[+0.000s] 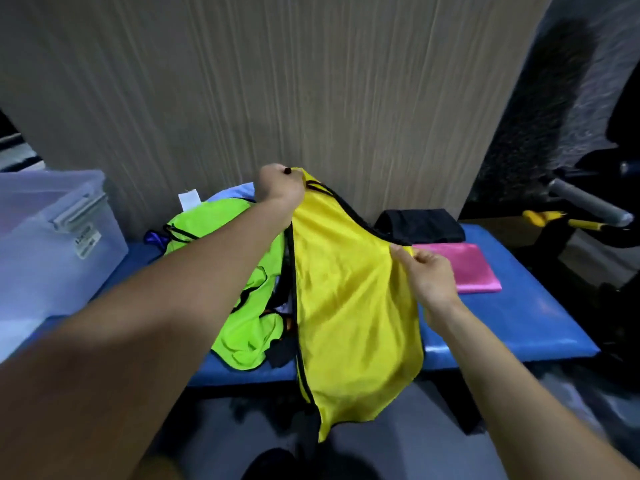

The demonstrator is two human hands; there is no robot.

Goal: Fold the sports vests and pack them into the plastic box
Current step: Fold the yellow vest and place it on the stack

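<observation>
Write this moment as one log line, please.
yellow vest held up | left hand grips top | right hand pinches edge | plastic box waiting

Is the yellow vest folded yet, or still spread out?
Still spread out. The yellow vest hangs open, lifted off the bench, with the left hand gripping its top and the right hand pinching its edge.
</observation>
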